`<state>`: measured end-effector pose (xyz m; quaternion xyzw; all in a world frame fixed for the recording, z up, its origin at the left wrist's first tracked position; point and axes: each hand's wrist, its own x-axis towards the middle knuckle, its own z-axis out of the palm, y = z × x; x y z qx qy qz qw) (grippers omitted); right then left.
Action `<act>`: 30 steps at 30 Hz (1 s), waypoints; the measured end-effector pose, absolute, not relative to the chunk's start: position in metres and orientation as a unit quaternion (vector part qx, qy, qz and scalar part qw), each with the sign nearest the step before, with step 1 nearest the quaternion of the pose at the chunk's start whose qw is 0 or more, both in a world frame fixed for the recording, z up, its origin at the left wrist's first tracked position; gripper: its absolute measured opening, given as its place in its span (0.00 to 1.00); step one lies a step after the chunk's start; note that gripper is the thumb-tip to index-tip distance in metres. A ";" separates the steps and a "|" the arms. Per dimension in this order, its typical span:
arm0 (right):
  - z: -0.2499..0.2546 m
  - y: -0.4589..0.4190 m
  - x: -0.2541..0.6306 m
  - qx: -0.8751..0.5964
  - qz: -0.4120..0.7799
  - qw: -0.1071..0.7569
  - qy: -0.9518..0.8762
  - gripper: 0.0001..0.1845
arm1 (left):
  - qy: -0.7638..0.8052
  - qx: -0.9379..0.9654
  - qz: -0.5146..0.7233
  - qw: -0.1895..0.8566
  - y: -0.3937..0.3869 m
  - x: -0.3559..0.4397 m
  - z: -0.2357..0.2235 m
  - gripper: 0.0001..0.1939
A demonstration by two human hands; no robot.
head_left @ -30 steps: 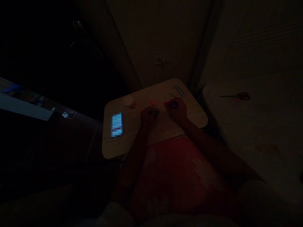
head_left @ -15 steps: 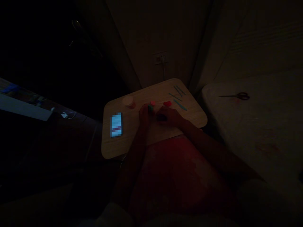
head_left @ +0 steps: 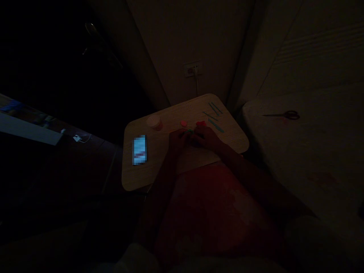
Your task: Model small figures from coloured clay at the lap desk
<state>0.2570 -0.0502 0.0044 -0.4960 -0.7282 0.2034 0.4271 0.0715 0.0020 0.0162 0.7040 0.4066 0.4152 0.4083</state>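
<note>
Two hands, the left hand (head_left: 178, 139) and the right hand (head_left: 208, 137), close around a green strip (head_left: 187, 131), perhaps pinching it, though darkness hides the grip; a slip could nudge the red piece (head_left: 200, 123) at one o'clock.

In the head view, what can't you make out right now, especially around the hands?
Head view, the only view:
What the left hand and right hand hold: their fingers cover it, leaving only a green sliver.
The phone screen: pixelated.
The red piece: its shape is too small and dim to tell.
</note>
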 end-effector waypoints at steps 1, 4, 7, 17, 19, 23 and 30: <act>0.005 -0.051 0.257 -0.496 0.209 0.436 -0.721 0.19 | 0.404 0.702 0.418 0.412 0.002 0.071 0.015 0.09; 0.006 -0.050 0.258 -0.489 0.225 0.475 -0.696 0.17 | 0.393 0.685 0.434 0.434 0.005 0.070 0.010 0.15; 0.002 -0.047 0.261 -0.487 0.237 0.510 -0.669 0.16 | 0.368 0.663 0.441 0.481 0.009 0.069 0.005 0.25; 0.001 -0.049 0.260 -0.518 0.229 0.531 -0.630 0.18 | 0.329 0.726 0.383 0.468 0.002 0.074 0.014 0.28; 0.002 -0.050 0.259 -0.521 0.228 0.522 -0.636 0.21 | 0.328 0.734 0.370 0.465 0.000 0.075 0.015 0.26; 0.002 -0.050 0.258 -0.514 0.250 0.512 -0.642 0.30 | 0.336 0.751 0.351 0.448 -0.001 0.075 0.016 0.22; 0.004 -0.049 0.258 -0.495 0.284 0.468 -0.675 0.30 | 0.312 0.784 0.336 0.418 0.000 0.074 0.021 0.25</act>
